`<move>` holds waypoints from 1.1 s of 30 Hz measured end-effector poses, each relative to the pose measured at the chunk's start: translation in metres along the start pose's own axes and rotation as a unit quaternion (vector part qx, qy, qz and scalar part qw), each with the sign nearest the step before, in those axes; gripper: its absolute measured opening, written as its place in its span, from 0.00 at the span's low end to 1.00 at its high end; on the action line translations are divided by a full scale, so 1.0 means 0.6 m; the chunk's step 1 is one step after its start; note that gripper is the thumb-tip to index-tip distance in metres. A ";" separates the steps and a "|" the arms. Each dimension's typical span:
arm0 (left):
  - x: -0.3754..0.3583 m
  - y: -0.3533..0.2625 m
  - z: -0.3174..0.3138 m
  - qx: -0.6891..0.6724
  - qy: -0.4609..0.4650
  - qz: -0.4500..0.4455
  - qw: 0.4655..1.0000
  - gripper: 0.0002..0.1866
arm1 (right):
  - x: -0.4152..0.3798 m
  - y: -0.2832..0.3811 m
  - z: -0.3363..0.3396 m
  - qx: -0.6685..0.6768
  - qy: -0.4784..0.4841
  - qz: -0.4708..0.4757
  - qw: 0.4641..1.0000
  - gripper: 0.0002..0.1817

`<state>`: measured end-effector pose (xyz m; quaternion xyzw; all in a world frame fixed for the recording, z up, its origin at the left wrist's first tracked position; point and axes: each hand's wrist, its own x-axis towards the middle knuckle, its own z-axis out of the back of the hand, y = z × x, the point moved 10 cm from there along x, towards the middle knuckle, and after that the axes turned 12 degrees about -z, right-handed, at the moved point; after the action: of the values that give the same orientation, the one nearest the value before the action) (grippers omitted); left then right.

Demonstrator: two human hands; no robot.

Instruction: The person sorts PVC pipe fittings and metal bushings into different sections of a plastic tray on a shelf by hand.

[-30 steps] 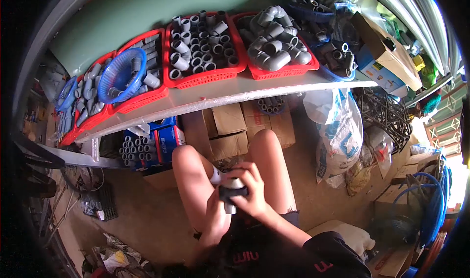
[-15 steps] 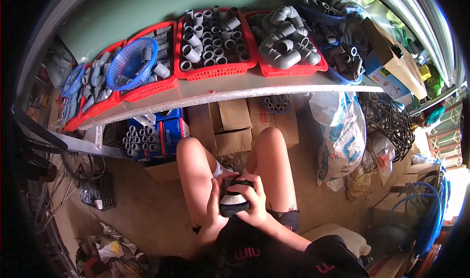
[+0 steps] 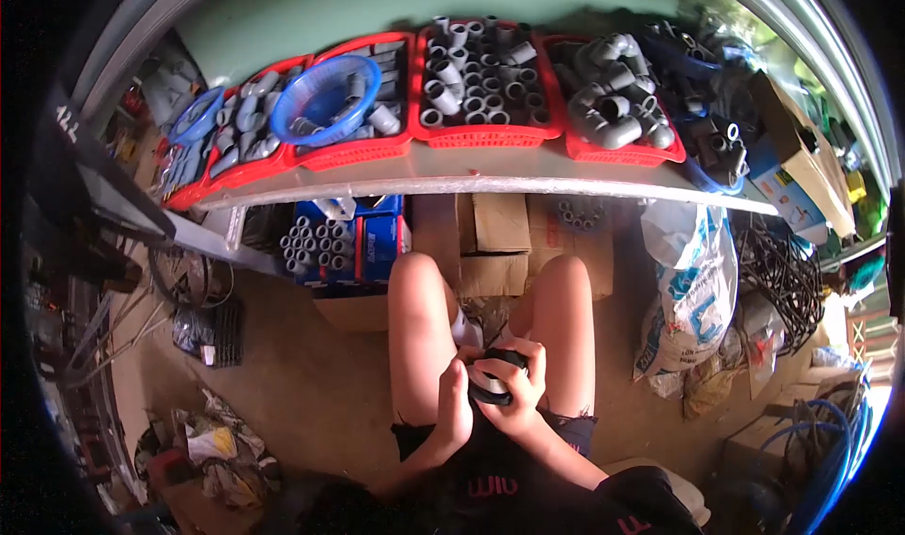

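In front of my lap I hold a black, rounded object with a pale grey band (image 3: 491, 380); its exact kind does not show. My right hand (image 3: 518, 389) wraps over it from the right, fingers bent across its top and front. On the other side, my left hand (image 3: 452, 411) is upright against it, with the thumb raised and the fingertips curling behind it. Part of the object is hidden by my fingers. Both hands are between my bare knees, below the shelf edge.
A metal shelf (image 3: 452, 165) ahead carries red baskets (image 3: 485, 137) of grey pipe fittings and a blue basket (image 3: 311, 125). Beneath are cardboard boxes (image 3: 500, 224) and blue boxes (image 3: 379, 249). A white sack (image 3: 693, 285) stands right; blue hose (image 3: 839, 441) lies farther right.
My view has swung left, so everything sits farther right in the picture. The black object has been turned in my hands, and my left hand lies straighter along its side.
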<state>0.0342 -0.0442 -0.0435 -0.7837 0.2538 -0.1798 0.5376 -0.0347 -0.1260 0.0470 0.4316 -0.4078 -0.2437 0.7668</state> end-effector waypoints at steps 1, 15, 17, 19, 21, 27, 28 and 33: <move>0.001 0.004 -0.005 -0.022 -0.001 0.010 1.000 0.25 | 0.000 -0.002 0.001 0.006 -0.004 -0.011 1.000 0.19; 0.047 -0.013 0.017 -0.117 0.013 0.069 0.991 0.11 | 0.049 -0.076 0.073 0.114 -0.056 -0.131 0.983 0.17; 0.049 -0.015 0.008 -0.139 0.014 0.081 0.987 0.17 | 0.033 -0.033 0.041 0.047 0.002 -0.102 0.994 0.19; 0.046 -0.010 -0.022 -0.080 0.051 0.062 0.994 0.21 | 0.009 -0.021 -0.002 0.016 0.036 -0.042 0.998 0.17; 0.036 -0.007 -0.024 -0.066 0.042 0.006 0.997 0.21 | 0.009 -0.017 -0.009 0.018 -0.008 -0.042 0.999 0.14; 0.010 0.015 0.009 -0.026 -0.018 0.041 0.999 0.16 | 0.058 -0.041 0.018 -0.035 0.023 -0.121 0.992 0.16; 0.015 0.002 0.019 0.004 -0.014 0.050 0.999 0.16 | 0.063 -0.049 0.026 0.004 0.009 -0.124 0.992 0.15; 0.022 0.026 -0.004 -0.177 -0.027 0.022 0.984 0.22 | 0.026 -0.009 -0.020 -0.055 0.097 -0.058 0.992 0.16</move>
<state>0.0403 -0.0587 -0.0572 -0.8652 0.2839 -0.0988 0.4014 -0.0164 -0.1343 0.0455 0.4335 -0.2911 -0.2670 0.8100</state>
